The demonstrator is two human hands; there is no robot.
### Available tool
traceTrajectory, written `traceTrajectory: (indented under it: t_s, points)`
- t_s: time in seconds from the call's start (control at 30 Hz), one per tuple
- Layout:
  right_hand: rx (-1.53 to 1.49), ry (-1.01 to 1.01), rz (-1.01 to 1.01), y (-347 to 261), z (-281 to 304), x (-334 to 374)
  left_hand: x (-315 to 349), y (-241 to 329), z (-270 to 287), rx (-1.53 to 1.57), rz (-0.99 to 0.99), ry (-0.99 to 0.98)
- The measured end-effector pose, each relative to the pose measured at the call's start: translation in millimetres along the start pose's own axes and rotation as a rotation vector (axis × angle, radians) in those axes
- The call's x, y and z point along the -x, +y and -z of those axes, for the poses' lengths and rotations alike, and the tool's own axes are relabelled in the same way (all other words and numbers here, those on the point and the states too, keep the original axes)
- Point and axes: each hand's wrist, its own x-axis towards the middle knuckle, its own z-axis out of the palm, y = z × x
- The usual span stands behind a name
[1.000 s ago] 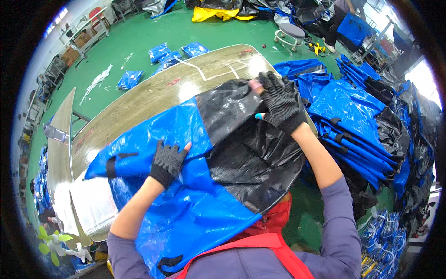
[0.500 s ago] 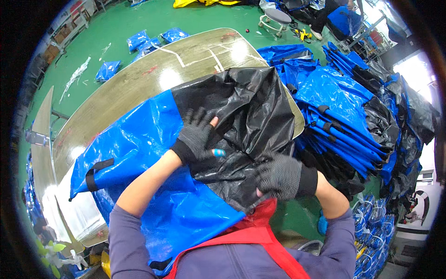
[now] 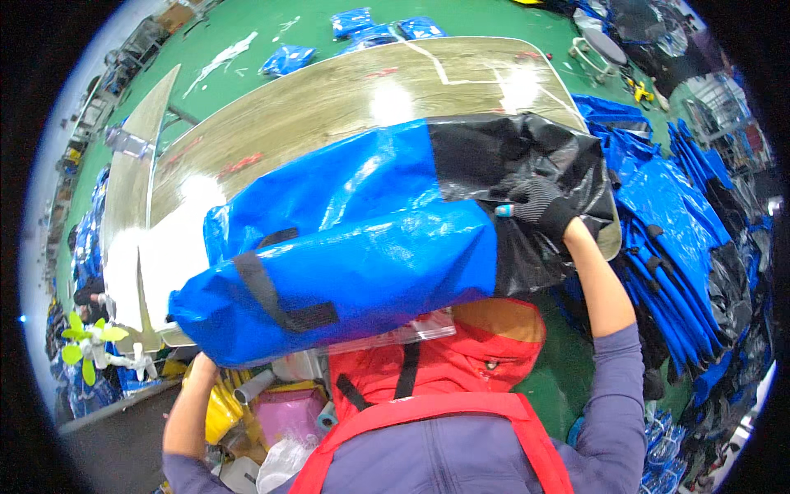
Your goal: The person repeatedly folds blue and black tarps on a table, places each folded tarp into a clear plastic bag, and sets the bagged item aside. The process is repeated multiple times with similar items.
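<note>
A large blue and black bag point(image 3: 354, 255) of shiny coated fabric lies across the wood-patterned table point(image 3: 313, 115), its near blue part bulging up over the front edge. Black straps point(image 3: 262, 284) run across its left end. My right hand point(image 3: 539, 204), in a dark grey striped glove, rests on the bag's black part with its fingers stretched leftward and a blue covering on one fingertip. At the bag's lower left, my left hand is hidden under the blue fabric; only my left wrist point(image 3: 202, 367) shows below it.
Stacked blue and black bags point(image 3: 671, 222) fill the right side beside the table. Blue packages point(image 3: 370, 33) lie on the green floor beyond it. A grey stool point(image 3: 602, 48) stands far right. Below my left arm are a yellow bundle point(image 3: 224, 407) and a pink item point(image 3: 288, 416).
The bag's near blue side has been raised and folded over. My left hand has moved down-left under it, and my right hand up onto the black part. The view has shifted left.
</note>
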Motion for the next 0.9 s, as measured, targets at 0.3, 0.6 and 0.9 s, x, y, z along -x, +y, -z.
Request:
traceTrajectory:
  t_s: [0.3,0.6,0.9]
  points:
    - [0.080,-0.081,-0.238,-18.0,5.4,-4.4,90.0,66.8,-36.3,1.886,-0.170,0.803]
    - [-0.037,-0.009,-0.063,-26.6,0.4,9.4,-33.4,84.7,-19.2,-0.267,0.870,1.001]
    - [0.153,0.330,-0.100,-36.8,-14.5,31.6,-146.1,72.0,29.5,-0.363,0.484,0.413]
